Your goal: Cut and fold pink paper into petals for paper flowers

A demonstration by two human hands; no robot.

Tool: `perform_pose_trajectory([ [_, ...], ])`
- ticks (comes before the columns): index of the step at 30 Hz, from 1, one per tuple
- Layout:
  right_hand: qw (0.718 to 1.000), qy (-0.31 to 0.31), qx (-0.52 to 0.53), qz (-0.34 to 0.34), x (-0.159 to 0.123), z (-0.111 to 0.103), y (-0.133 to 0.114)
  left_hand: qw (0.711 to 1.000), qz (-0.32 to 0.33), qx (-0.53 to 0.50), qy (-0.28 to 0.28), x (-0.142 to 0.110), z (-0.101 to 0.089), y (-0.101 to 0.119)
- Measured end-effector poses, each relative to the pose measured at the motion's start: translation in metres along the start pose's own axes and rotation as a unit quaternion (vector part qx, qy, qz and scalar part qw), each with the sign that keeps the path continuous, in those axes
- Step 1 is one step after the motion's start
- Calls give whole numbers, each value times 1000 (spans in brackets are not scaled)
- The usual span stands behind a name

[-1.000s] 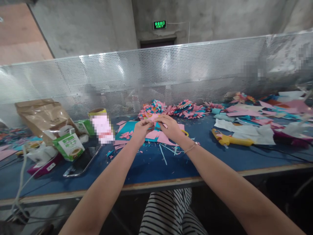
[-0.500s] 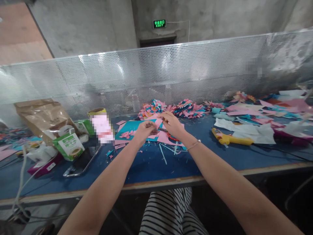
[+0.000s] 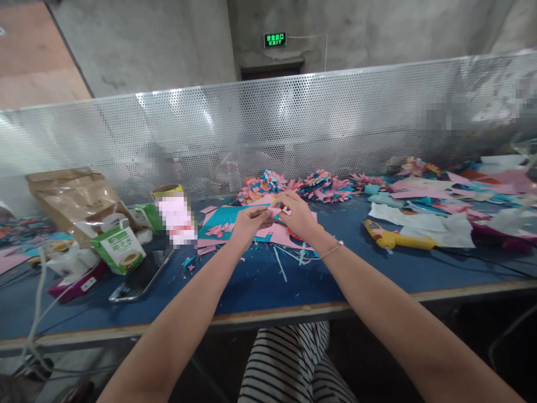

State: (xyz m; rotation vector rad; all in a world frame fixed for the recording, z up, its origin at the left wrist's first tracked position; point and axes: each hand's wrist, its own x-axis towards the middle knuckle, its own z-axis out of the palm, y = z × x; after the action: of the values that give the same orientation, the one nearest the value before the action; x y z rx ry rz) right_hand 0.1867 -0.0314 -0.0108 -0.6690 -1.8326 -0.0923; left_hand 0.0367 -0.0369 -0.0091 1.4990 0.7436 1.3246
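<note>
So right now both hands are together on one small pink strip (image 3: 274,211), just above the paper pile in the middle of the table (image 3: 268,294). The left hand (image 3: 247,225) is nearly closed, thumb and fingertips pinching the strip's near end. The right hand (image 3: 296,212) is half curled, fingertips on the other end, palm not shut. The strip looks roughly level between them, so I'd call this a two-handed shaping or lining-up moment, though I can't make out any crease. There's a red handle (image 3: 295,235) just under the right hand, probably scissors; can't tell if that palm is gripping them or they're just lying there. Below the hands you've got a blue sheet (image 3: 220,217) with pink bits (image 3: 216,230) on it, and thin offcuts (image 3: 278,263) scattered nearer the table edge. The fluffy paper bunches (image 3: 322,188) sit behind, against the mesh panel (image 3: 201,143). The glue gun (image 3: 406,242) is off to the right, well apart from both hands, with neither one touching it.
</note>
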Motion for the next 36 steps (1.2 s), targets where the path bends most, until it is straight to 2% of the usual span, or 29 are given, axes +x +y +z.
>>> perform_pose_trajectory([
  [10,998,37,40,21,-1,4,-4,997,56,41,36,0,-1,-1],
  [14,994,46,71,73,-1,5,-5,993,90,59,44,3,-2,-5],
  [20,982,51,120,139,0,7,-5,993,88,39,66,5,-2,-8],
  [23,963,54,175,200,1,9,-4,995,75,18,67,6,-1,-8],
  [26,941,24,221,255,1,9,-3,995,75,5,67,7,-1,-8],
  [30,947,-17,226,228,0,8,-2,992,91,29,84,8,-3,-7],
  [36,958,-20,204,199,1,8,1,988,101,93,69,7,-6,-4],
])
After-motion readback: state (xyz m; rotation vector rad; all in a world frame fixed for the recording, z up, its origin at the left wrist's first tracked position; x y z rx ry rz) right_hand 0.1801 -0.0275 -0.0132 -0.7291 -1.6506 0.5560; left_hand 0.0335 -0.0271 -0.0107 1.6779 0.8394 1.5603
